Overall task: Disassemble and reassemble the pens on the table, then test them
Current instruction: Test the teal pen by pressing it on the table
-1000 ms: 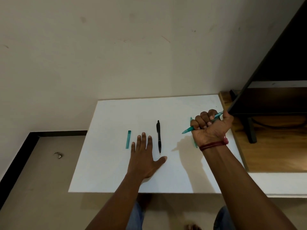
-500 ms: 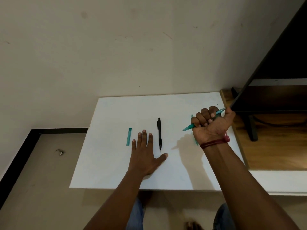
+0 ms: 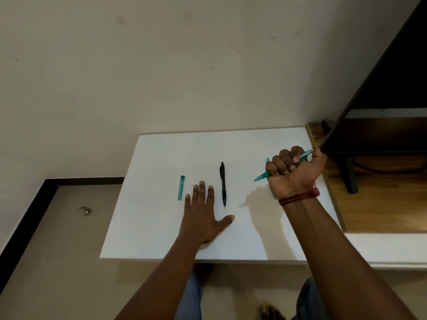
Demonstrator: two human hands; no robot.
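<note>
The flat white counter [image 3: 161, 227] looks smooth and matt. The slim black plastic pen [image 3: 223, 181] is opaque with a faint sheen; the translucent teal plastic pen [image 3: 262, 176] and short translucent teal plastic tube [image 3: 181, 187] let light through. The brown wooden platform [image 3: 381, 209] shows glossy grain.

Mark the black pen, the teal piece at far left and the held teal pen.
black pen [image 3: 223, 184]: head view, middle of the barrel.
teal piece [image 3: 181, 187]: head view, its middle.
teal pen [image 3: 262, 176]: head view, exposed front end.
</note>
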